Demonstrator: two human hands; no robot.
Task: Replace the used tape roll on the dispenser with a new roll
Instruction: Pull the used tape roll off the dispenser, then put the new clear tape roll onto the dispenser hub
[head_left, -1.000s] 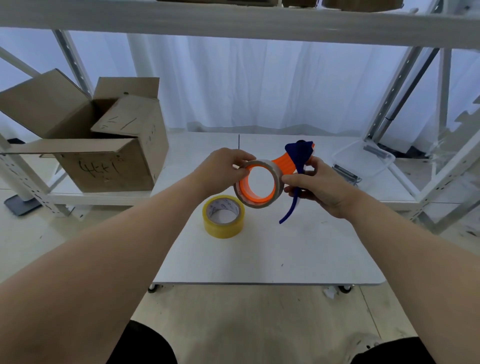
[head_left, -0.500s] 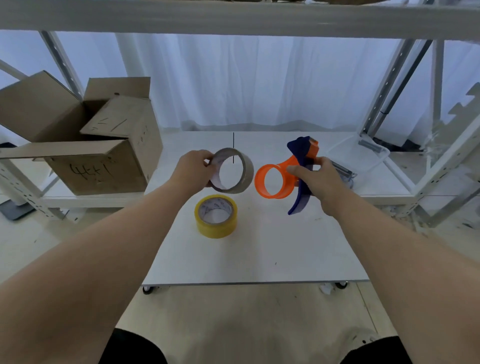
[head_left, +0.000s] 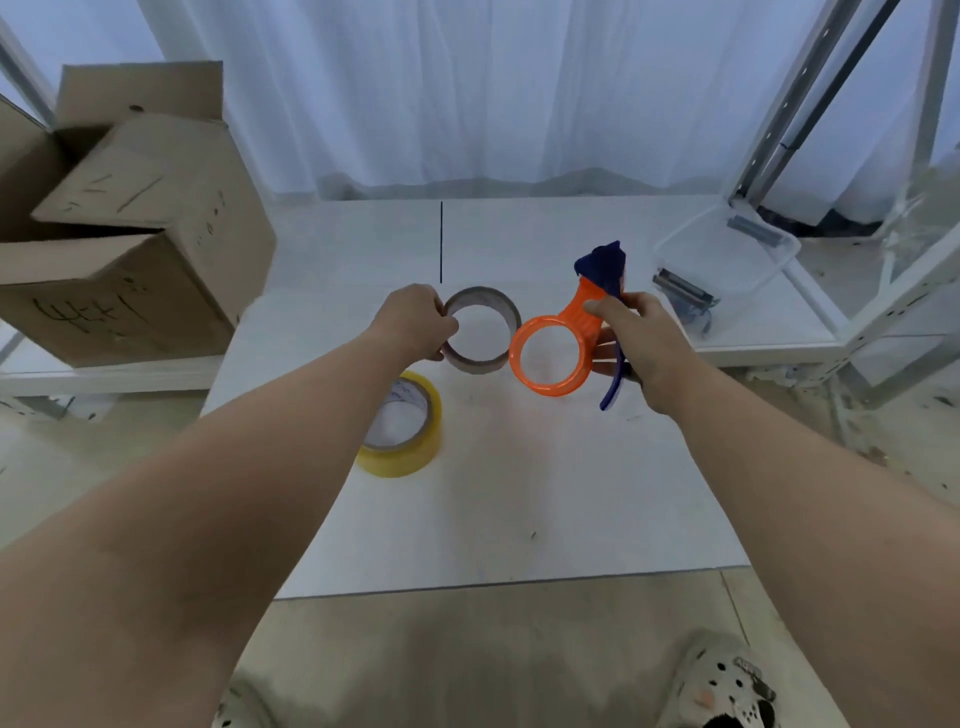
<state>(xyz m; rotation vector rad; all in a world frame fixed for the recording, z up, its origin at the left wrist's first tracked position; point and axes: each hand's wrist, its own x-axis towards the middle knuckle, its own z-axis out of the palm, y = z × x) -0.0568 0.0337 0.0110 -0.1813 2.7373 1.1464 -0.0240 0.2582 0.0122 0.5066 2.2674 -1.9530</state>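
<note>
Used roll now off dispenser — left hand pinching it, right hand gripping dispenser (rims nearly touching), new roll near table edge

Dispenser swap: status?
Left hand holds used core, off the dispenser. Right hand grips dispenser, ring bare. New yellow roll flat on table, untouched. Nothing in the way.
</note>
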